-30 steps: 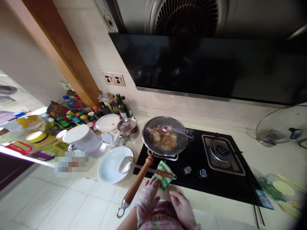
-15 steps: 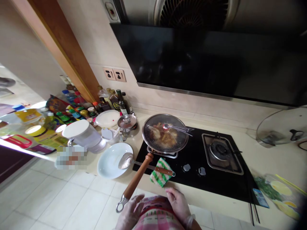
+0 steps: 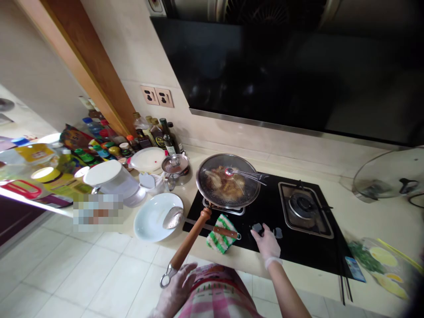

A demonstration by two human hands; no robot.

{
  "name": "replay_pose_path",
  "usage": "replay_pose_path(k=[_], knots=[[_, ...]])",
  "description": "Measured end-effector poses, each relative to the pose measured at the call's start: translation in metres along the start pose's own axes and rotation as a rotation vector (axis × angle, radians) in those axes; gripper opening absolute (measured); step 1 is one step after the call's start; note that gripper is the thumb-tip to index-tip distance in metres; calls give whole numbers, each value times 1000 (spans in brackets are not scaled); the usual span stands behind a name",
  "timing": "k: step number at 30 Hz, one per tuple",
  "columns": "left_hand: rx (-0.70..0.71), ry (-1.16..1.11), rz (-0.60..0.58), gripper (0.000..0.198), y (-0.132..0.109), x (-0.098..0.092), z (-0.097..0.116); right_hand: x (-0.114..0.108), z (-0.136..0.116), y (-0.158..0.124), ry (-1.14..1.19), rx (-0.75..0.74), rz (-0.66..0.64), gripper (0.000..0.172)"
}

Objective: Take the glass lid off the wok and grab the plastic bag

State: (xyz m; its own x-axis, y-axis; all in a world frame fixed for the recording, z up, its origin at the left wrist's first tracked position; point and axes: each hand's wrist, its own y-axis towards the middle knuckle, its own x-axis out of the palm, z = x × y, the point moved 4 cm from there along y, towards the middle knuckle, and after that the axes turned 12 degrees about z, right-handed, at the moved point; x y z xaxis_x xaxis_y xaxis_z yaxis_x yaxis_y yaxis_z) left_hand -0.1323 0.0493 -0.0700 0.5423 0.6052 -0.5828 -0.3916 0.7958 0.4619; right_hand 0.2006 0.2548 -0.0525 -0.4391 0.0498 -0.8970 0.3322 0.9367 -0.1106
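My right hand (image 3: 266,241), in a thin glove, reaches over the black gas hob (image 3: 308,252), its fingers apart by the two stove knobs (image 3: 257,228). My left hand (image 3: 176,291), also gloved, hangs low by my apron just under the end of the pan's wooden handle (image 3: 188,244), holding nothing. The steel frying pan (image 3: 228,184) sits on the left burner with browned food in it and tongs (image 3: 245,175) resting across it. A green-and-white cloth (image 3: 219,230) lies at the hob's front edge under a spatula handle (image 3: 222,231).
A white plate (image 3: 153,220) with the spatula's head stands left of the hob. Behind it are a white pot (image 3: 112,178), a small lidded pot (image 3: 175,166) and several bottles and jars (image 3: 155,136). A glass lid (image 3: 387,175) and chopped greens (image 3: 386,260) lie right.
My right hand has gone from my apron forward to the stove knobs. My left hand left the cloth and dropped beside the pan handle's end. The view shifted slightly.
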Motion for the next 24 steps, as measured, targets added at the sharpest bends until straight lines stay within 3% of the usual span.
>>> replay_pose_path(k=[6, 11, 18, 24], knots=[[-1, 42, -47, 42, -2, 2, -5, 11, -11, 9, -149, -61, -53, 46], [-39, 36, -72, 45, 0, 2, -5, 10, -10, 10, -174, -118, -84, 47], [67, -8, -29, 34, 15, -3, 10, 11, -8, 13, -181, -154, -101, 47], [45, 10, -74, 32, 15, -1, 8, 13, -6, 16, -184, -179, -105, 46]])
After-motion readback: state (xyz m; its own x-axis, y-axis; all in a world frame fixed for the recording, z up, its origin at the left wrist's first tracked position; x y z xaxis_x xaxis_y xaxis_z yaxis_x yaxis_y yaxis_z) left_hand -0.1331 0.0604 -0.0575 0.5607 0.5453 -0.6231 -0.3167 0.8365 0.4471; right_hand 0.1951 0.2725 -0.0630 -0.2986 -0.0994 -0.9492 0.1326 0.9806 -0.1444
